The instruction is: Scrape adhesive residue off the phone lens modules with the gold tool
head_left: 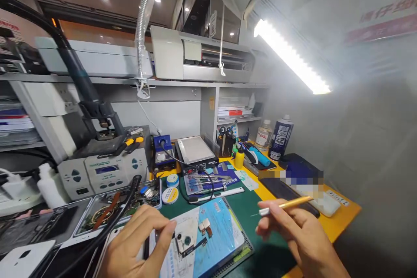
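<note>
My right hand [296, 226] grips a gold-handled needle pick [295, 203] between thumb and fingers. Its white collar and thin tip point left, above the green mat [252, 213]. Over the left side of a blue-and-white box [220, 217], my left hand [140, 243] has thumb and forefinger brought together; whatever may be between them is too small to make out. Two small phone camera modules lie on the box. One is a silver module with a brown flex cable [205, 227]; nearer my left hand is a lens module with a black flex strip [187, 243].
Left are a tray of parts [159, 202], a black hose [130, 200], phones [28, 258] and a grey rework station [107, 171]. Behind the box lie a white-handled tool [224, 193] and round tins [170, 195]. A yellow bottle [239, 158] and spray can [280, 138] stand at back right.
</note>
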The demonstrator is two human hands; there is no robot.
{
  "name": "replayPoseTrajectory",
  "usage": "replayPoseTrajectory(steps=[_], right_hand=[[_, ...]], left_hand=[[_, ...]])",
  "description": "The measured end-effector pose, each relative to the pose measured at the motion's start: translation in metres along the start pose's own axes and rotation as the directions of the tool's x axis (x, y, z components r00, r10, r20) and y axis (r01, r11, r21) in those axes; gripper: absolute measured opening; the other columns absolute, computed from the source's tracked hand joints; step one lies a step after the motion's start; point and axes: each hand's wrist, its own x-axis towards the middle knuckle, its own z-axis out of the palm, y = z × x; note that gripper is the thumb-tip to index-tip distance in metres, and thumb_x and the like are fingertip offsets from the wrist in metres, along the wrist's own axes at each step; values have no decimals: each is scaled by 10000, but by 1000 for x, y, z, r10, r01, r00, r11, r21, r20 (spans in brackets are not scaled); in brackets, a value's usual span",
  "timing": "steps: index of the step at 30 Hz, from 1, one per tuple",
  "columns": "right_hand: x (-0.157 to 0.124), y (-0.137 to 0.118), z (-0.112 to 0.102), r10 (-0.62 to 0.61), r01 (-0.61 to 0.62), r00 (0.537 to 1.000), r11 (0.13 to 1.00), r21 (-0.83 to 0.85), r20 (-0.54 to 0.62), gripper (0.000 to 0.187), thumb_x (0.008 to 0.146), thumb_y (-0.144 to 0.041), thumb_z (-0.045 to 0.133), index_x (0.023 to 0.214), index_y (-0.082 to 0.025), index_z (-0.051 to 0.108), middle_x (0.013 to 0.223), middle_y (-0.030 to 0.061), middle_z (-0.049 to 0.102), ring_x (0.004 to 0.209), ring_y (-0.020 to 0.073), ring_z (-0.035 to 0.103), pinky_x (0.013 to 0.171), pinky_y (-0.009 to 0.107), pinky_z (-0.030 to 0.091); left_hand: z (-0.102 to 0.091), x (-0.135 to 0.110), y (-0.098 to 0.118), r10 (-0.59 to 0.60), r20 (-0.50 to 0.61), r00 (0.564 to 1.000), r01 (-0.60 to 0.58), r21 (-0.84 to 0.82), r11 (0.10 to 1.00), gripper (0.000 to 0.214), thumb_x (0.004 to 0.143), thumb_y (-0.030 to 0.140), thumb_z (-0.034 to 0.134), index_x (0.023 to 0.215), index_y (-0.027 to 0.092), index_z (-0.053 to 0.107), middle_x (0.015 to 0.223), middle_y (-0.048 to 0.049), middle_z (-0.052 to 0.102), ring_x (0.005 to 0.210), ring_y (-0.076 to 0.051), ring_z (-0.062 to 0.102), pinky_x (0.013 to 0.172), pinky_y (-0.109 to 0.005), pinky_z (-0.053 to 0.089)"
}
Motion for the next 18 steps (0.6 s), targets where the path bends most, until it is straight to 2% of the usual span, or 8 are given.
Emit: replayPoseTrajectory(steps=[2, 4, 8, 12, 15, 18], right_hand=[[12, -20, 29, 46, -67, 984, 990, 121, 171, 364, 887, -531, 731, 946, -174, 770, 723, 67, 754, 628, 209, 721, 527, 278, 596], [26, -31, 55, 73, -139, 944, 972, 188, 322, 309, 852, -472, 777, 893, -168, 742, 697, 45, 726, 569, 176, 690, 470, 247, 550], [49, -31, 93, 82, -225, 852, 949, 221, 516, 228, 830, -396, 777, 874, -177, 726, 677, 22, 715, 494, 145, 661, 396, 199, 494], [59, -21, 113, 67, -252, 779, 944, 214, 624, 174, 812, -336, 785, 864, -174, 752, 662, 30, 730, 478, 150, 678, 381, 184, 485], [61, -14, 120, 58, -257, 752, 943, 211, 657, 157, 847, -336, 765, 882, -184, 761, 660, 21, 729, 479, 140, 680, 390, 174, 490], [62, -9, 121, 54, -258, 742, 943, 211, 668, 183, 855, -360, 769, 904, -184, 759, 655, 10, 724, 484, 139, 686, 407, 178, 505]], left_hand=[[-5, 5, 11, -99, 139, 985, 111, -78, 991, 279, 980, 341, 543, 737, 213, 594, 740, 9, 602, 712, -130, 554, 723, -257, 442], [-8, 7, 17, -243, 232, 942, 286, -173, 943, 299, 977, 412, 532, 777, 205, 612, 771, -1, 593, 737, -134, 533, 714, -258, 417], [-11, 7, 20, -350, 313, 883, 427, -224, 876, 333, 959, 494, 524, 881, 203, 665, 811, -14, 621, 750, -143, 541, 696, -256, 427], [-13, 8, 22, -444, 435, 783, 592, -303, 747, 396, 904, 525, 590, 1052, 172, 692, 862, -50, 666, 795, -171, 589, 687, -266, 431], [-15, 10, 22, -485, 496, 721, 683, -388, 619, 412, 849, 504, 659, 1031, 137, 700, 837, -48, 645, 769, -149, 546, 660, -251, 396], [-14, 12, 20, -509, 526, 681, 726, -398, 560, 394, 837, 502, 682, 968, 130, 699, 696, 5, 567, 625, -93, 432, 554, -224, 317]])
